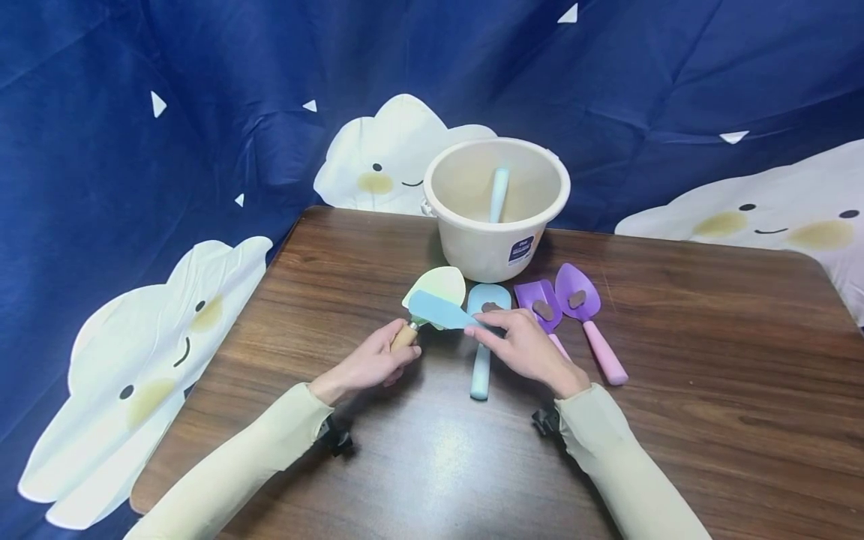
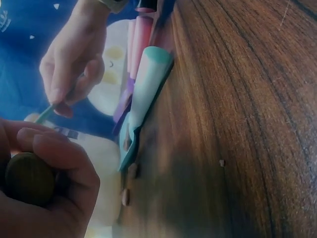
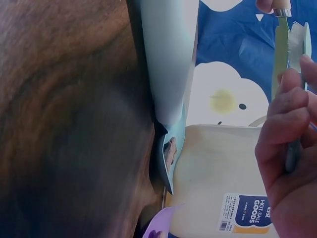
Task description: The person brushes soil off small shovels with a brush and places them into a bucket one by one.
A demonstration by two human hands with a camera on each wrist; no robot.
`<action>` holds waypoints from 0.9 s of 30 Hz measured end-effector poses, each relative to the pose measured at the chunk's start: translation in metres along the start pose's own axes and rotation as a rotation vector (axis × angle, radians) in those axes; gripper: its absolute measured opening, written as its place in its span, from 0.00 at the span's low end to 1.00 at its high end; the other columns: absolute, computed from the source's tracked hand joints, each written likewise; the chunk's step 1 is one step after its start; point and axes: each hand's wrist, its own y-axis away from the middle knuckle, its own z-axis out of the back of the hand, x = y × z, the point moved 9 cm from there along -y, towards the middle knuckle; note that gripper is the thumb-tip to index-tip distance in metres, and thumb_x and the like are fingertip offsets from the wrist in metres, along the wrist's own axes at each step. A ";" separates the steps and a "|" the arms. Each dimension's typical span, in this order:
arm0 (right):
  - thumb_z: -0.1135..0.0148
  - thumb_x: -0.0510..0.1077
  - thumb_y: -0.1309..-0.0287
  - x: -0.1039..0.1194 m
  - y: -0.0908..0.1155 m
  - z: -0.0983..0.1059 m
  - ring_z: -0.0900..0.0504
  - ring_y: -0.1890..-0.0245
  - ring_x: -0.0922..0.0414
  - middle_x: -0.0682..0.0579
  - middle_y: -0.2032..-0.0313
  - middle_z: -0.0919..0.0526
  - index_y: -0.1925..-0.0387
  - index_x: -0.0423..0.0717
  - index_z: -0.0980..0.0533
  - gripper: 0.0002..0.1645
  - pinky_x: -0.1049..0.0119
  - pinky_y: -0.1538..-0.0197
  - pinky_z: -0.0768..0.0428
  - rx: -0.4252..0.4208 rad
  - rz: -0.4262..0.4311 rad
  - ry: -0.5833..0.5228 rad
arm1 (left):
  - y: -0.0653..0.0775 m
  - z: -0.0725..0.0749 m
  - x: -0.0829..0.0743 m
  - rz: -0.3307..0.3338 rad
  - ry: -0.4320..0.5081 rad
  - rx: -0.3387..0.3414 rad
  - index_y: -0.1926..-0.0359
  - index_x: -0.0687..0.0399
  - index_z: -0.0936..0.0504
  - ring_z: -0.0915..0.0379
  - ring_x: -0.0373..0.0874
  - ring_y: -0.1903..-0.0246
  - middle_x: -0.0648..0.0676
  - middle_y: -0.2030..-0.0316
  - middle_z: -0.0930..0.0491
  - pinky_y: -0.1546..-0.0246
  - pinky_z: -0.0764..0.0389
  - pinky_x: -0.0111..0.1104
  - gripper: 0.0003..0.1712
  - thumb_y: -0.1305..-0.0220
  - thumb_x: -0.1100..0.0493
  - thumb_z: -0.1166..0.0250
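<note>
My left hand (image 1: 371, 356) grips the wooden handle (image 1: 404, 337) of a garden trowel with a pale green blade (image 1: 447, 282). In my right hand (image 1: 523, 341) is a light blue brush (image 1: 437, 308), pinched by its thin handle. The brush lies across the trowel's blade; its white bristles (image 3: 296, 45) face the blade in the right wrist view. Whether they touch it I cannot tell. Below the right hand, a light blue shovel (image 1: 480, 375) lies on the table. In the left wrist view, the trowel's round handle end (image 2: 29, 178) shows inside the curled fingers.
Behind the hands stands a cream bucket (image 1: 472, 240) with a light blue handle (image 1: 499, 196) inside. Right of the blue shovel lie a square purple shovel (image 1: 533, 292) and a pointed purple trowel (image 1: 584, 289). Brown pieces (image 1: 542, 309) sit on their blades; small brown bits (image 2: 126, 197) show nearby.
</note>
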 end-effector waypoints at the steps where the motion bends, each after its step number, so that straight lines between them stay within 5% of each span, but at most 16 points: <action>1: 0.34 0.49 0.41 -0.001 0.000 0.000 0.14 0.56 0.55 0.49 0.58 0.12 0.54 0.43 0.16 0.17 0.57 0.53 0.17 0.002 0.000 0.000 | 0.000 0.000 0.000 -0.003 -0.009 0.003 0.59 0.60 0.38 0.46 0.37 0.91 0.47 0.83 0.40 0.90 0.42 0.29 0.08 0.34 0.64 0.47; 10: 0.35 0.50 0.41 -0.006 -0.003 0.005 0.15 0.51 0.52 0.47 0.55 0.13 0.53 0.44 0.17 0.18 0.55 0.46 0.19 0.019 -0.016 0.003 | 0.000 -0.003 -0.002 0.003 -0.077 0.016 0.60 0.59 0.39 0.42 0.39 0.89 0.48 0.82 0.38 0.88 0.37 0.29 0.08 0.33 0.63 0.47; 17: 0.34 0.50 0.41 -0.008 -0.006 0.010 0.14 0.56 0.55 0.50 0.57 0.12 0.53 0.45 0.17 0.18 0.58 0.53 0.17 0.012 0.010 0.050 | 0.001 -0.008 0.003 0.089 0.056 0.075 0.60 0.57 0.43 0.38 0.40 0.84 0.51 0.76 0.36 0.86 0.34 0.27 0.08 0.36 0.64 0.52; 27: 0.34 0.51 0.41 -0.018 -0.009 0.017 0.14 0.54 0.52 0.47 0.57 0.13 0.51 0.42 0.18 0.21 0.54 0.52 0.17 -0.003 -0.062 0.035 | 0.006 -0.014 0.002 0.047 0.105 0.172 0.58 0.58 0.42 0.37 0.38 0.84 0.50 0.77 0.35 0.85 0.31 0.26 0.11 0.40 0.67 0.50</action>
